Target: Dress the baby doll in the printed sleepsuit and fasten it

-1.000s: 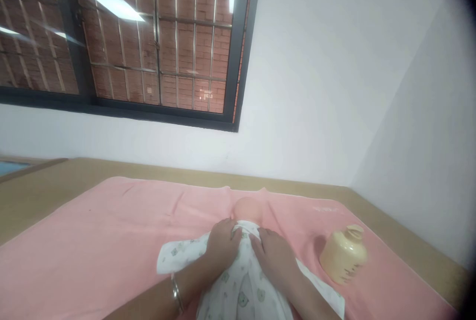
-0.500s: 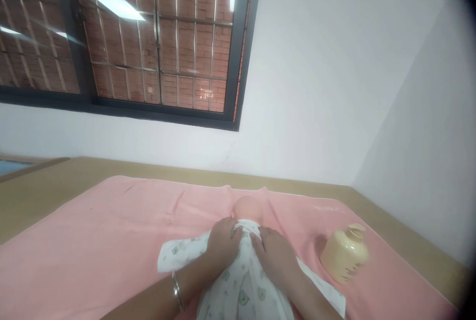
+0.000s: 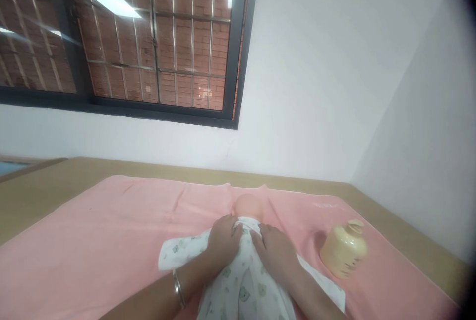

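At a desk [image 3: 33, 206] beneath a barred window [image 3: 186, 116], we lay both hands on the printed white garment [image 3: 243, 283] of what looks to be a doll [image 3: 248, 205], its rounded head just past the collar [image 3: 248, 221] on a pink cloth [image 3: 96, 240]. Our left hand [image 3: 225, 241] rests on one side of the chest, our right hand [image 3: 275, 253] on the other, thumbs turned inward below the neckline; whether either grip is closed on fabric we cannot tell, for the pads face away from us. One sleeve [image 3: 178, 251] shows past the left forearm. The step in hand, we judge, is settling the garment's front near the collar. The next move would seem to call for light, even pressure, both thumbs acting as a pair, lest the fabric ride up toward the head. A yellow bottle [image 3: 342, 251] stands beyond our right forearm, apart from both hands.
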`<state>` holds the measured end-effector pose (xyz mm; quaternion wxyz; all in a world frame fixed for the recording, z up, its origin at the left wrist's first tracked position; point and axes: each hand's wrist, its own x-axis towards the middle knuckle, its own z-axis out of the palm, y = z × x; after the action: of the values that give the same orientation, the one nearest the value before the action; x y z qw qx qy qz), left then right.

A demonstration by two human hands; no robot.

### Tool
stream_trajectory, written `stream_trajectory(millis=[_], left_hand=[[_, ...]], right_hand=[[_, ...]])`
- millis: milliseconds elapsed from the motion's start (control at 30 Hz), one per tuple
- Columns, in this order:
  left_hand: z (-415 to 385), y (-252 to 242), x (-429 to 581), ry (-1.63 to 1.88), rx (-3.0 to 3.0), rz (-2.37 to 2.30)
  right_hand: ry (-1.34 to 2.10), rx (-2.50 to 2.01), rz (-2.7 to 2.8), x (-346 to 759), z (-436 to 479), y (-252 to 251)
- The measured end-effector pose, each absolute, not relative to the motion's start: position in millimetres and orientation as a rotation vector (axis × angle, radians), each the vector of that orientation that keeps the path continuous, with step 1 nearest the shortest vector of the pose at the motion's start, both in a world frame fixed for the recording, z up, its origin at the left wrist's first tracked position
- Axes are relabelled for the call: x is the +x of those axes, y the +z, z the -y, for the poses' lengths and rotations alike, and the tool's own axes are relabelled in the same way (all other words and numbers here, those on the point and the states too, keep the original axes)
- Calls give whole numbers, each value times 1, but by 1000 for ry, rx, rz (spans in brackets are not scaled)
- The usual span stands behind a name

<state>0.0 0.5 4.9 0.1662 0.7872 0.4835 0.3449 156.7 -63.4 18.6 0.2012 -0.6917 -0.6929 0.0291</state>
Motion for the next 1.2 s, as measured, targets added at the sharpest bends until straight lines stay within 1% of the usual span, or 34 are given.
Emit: stream_trajectory(millis=[733,967,1067,1200], left_hand=[[1,4,0,987,2232,-1396],[1,4,0,962,2308,-1420],[3,2,1,1000,2342,-1392],[4,-2,2,1126,2482,-1308]], right_hand=[[39,-1922,1958,156,65,21],[-251,-2018,2129,141,75,30],[-117,-2022,2031,148,72,32],[253,-2034,1962,162,64,35]])
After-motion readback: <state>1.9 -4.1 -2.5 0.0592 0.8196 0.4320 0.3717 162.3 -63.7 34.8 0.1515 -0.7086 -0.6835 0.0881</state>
